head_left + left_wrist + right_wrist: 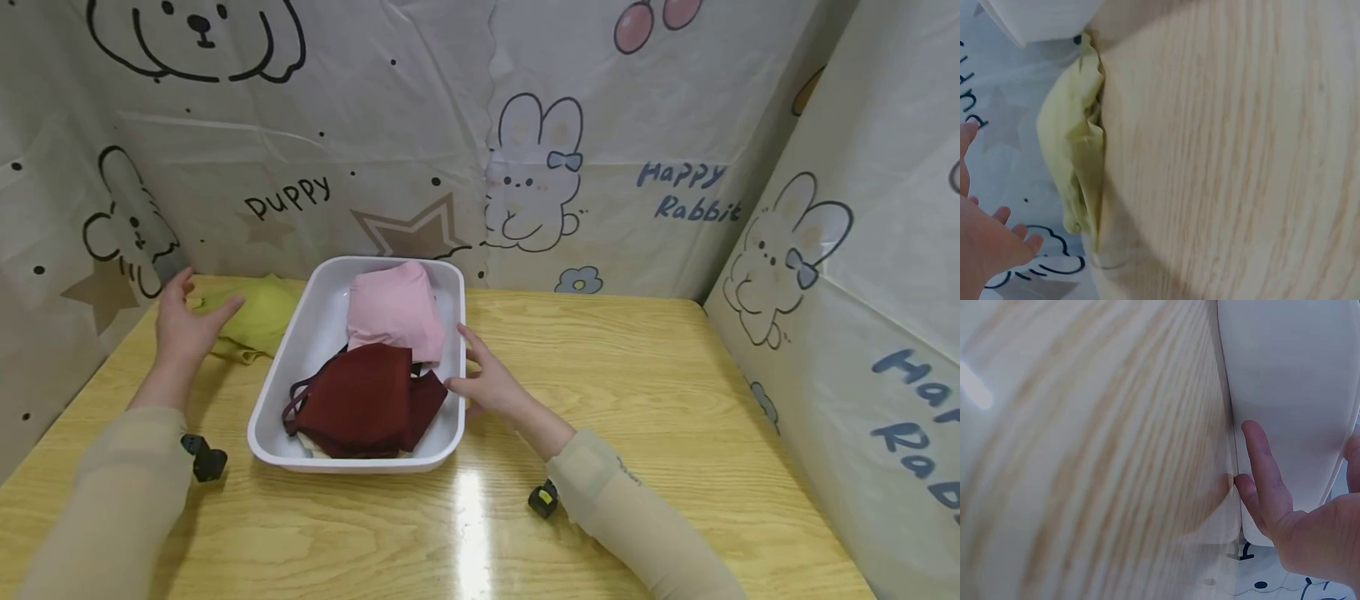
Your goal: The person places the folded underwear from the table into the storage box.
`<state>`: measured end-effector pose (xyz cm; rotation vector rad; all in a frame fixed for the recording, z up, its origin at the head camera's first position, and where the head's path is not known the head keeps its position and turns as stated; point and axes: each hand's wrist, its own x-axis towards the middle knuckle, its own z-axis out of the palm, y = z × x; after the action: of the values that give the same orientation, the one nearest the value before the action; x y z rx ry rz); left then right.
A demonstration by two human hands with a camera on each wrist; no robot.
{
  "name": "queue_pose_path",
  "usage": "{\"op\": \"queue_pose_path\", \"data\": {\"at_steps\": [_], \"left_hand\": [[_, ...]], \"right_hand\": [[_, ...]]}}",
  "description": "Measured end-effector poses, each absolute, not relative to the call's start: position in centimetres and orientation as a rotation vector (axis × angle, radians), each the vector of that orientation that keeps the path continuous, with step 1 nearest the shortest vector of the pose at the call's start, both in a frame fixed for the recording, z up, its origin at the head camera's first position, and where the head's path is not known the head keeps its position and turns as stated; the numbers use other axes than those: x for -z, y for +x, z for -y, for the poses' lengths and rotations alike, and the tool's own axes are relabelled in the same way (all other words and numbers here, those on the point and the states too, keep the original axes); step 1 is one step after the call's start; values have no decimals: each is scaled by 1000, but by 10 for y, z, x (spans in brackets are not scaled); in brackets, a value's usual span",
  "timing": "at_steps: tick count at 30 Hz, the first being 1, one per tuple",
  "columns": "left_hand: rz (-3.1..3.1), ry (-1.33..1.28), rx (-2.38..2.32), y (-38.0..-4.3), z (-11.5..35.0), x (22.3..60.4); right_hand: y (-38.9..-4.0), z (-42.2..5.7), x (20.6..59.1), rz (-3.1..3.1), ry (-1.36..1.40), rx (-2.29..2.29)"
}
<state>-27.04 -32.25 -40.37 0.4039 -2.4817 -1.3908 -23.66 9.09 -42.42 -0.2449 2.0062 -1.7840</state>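
Note:
A white plastic bin [262,433] stands on the table. Inside lie a folded pink cloth [393,304] and, nearer me, a dark red folded garment [360,400] with thin straps. To the bin's left lies a crumpled yellow-green cloth [262,312], also in the left wrist view as a soft heap [1075,137]. My left hand [186,325] hovers by that cloth, thumb and fingers spread, holding nothing. My right hand [491,379] touches the bin's right side; in the right wrist view its extended fingers [1263,475] lie against the outer wall.
The wooden table [600,400] extends to the right of the bin. A printed cloth backdrop [420,125] rises behind the table and along both sides. Small black cameras [208,462] sit at both wrists.

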Motion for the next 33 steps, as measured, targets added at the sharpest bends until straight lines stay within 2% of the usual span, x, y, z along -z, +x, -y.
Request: {"op": "queue_pose_path", "data": {"at_steps": [13, 20, 33], "left_hand": [[2613, 313, 1303, -285, 339, 418], [2702, 336, 1210, -288, 345, 424], [2860, 469, 1163, -286, 348, 427]], "right_hand": [[-224, -90, 398, -1992, -245, 1759], [-237, -90, 425, -2034, -221, 1775], [-236, -91, 425, -2025, -257, 1771]]}}
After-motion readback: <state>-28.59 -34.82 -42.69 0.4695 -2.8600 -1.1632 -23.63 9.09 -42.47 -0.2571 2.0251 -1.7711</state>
